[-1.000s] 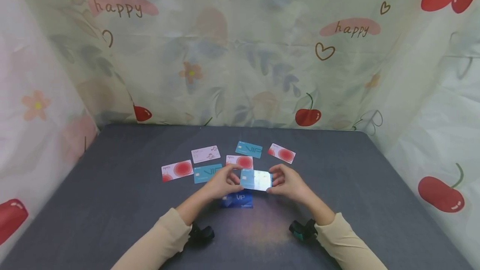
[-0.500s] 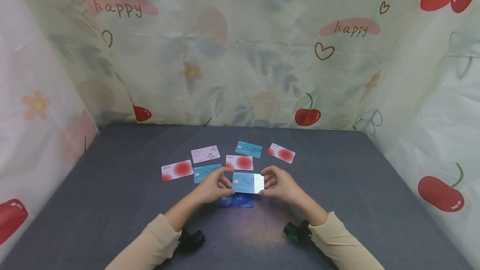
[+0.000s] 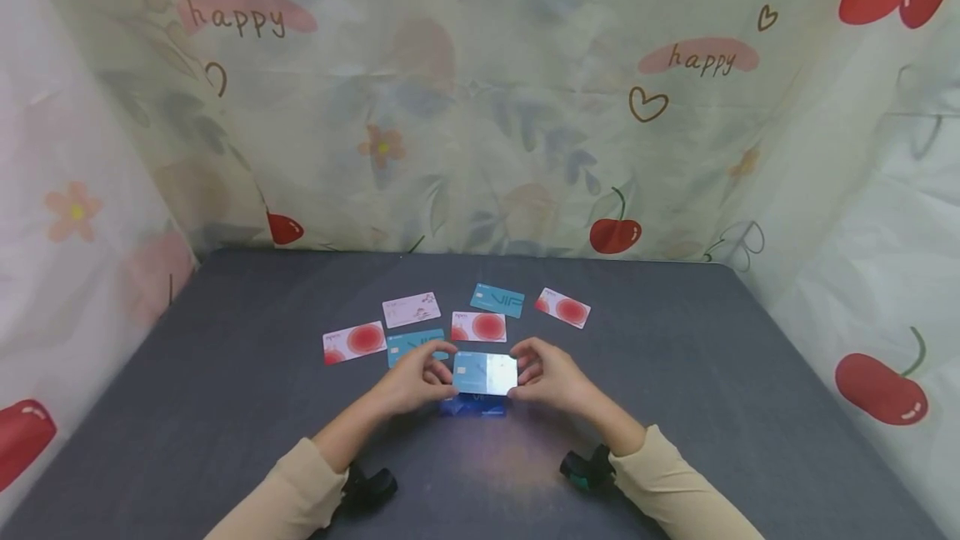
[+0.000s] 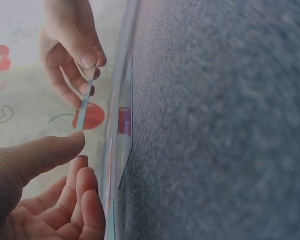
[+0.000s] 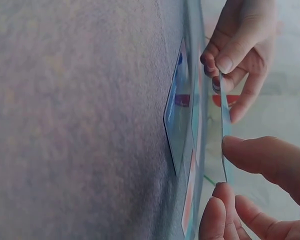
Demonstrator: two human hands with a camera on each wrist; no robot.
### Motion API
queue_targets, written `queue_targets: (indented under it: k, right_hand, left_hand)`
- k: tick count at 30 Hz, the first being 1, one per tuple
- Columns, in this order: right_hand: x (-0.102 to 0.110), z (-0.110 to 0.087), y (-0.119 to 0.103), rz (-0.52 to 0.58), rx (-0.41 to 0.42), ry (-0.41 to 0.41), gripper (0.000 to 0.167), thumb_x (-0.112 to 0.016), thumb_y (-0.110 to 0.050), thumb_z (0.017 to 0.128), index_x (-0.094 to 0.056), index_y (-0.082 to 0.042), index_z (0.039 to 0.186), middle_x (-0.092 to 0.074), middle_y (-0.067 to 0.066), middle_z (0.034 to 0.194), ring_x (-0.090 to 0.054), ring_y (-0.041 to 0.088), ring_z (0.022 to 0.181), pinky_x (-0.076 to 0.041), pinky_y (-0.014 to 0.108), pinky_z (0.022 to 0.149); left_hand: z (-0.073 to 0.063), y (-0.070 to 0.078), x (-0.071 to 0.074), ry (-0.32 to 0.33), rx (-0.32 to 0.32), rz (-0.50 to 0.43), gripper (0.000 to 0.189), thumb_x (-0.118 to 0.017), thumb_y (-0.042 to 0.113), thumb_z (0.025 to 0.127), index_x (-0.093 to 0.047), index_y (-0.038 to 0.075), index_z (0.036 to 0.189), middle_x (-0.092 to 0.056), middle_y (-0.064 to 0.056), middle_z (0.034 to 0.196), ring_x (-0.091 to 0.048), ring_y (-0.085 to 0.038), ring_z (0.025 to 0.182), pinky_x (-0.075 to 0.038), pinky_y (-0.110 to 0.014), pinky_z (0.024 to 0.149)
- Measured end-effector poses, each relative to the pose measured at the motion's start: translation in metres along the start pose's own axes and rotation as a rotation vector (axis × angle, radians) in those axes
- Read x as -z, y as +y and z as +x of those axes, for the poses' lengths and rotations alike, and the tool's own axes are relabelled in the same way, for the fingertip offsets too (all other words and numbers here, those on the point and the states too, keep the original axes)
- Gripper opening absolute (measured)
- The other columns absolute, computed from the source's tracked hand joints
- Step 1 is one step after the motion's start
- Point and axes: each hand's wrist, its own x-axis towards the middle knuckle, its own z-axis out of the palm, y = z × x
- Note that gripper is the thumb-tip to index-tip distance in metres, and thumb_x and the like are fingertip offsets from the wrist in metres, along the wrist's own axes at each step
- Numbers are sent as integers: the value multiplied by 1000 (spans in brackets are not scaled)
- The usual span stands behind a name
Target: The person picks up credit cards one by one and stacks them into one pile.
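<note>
A light blue plastic card with a chip is held up between both hands, glare whitening its right part. My left hand pinches its left end with thumb and fingers. Its right end is pinched by my right hand. Edge-on in the left wrist view, the card stands clear of the table. Below it on the cloth lies a dark blue VIP card, its upper part covered by the held card. Behind my left hand, a teal VIP card lies partly hidden.
Several cards lie farther back on the dark table: a red-circle card in the middle, another red-circle card left, a third red-circle card right, a pale pink card and a teal VIP card. A printed curtain stands behind.
Both hands have moved left and slightly toward the body with the light blue card, which now overlaps the dark blue VIP card. The middle red-circle card has come fully into view.
</note>
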Motion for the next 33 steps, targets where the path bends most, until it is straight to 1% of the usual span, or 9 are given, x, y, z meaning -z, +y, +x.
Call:
queue_targets:
  k: [4,13,19,23,30,33]
  right_hand:
    - [-3,1,-2,6,-1,-18,49,-78,-9,73,-54,-1,115,-58,11,101,-60,13,79,-56,30,76]
    - [-9,2,-3,-4,-2,-49,49,-77,-8,73,-54,-2,116,-58,10,101,-59,13,79,-55,29,76]
    - [-12,3,-2,-17,-7,-61,49,-78,-9,73,-54,-3,115,-58,9,100,-58,12,79,-55,28,75]
    - [-13,3,0,-33,5,-64,49,-78,-9,72,-55,-2,115,-58,9,99,-58,12,77,-55,27,74]
    - [-14,0,-3,-28,5,-83,52,-78,-9,72,-54,-1,117,-57,10,99,-57,14,78,-54,26,73]
    - [-15,-1,-3,-27,4,-88,52,-78,-9,72,-53,-1,117,-57,10,98,-57,14,78,-54,27,74]
  left_hand:
    - [-3,-1,3,-4,7,-1,51,-72,10,79,-49,2,125,-65,-8,86,-60,-12,72,-53,-25,69]
    - [-6,-7,6,-14,-5,18,52,-73,11,79,-49,-1,123,-65,-7,83,-60,-11,70,-54,-24,70]
    - [-9,-9,7,-25,-15,16,52,-74,9,78,-49,-3,122,-65,-8,82,-61,-11,70,-54,-25,70]
    - [-10,-8,7,-27,-1,26,52,-74,9,77,-49,-3,120,-65,-6,81,-61,-11,69,-54,-24,70]
    - [-13,-6,6,-38,15,53,51,-75,8,75,-49,-3,118,-65,-5,78,-59,-11,65,-50,-22,65]
    - [-14,-5,5,-38,38,60,50,-75,9,76,-50,-2,118,-64,-4,77,-59,-10,64,-50,-22,64]
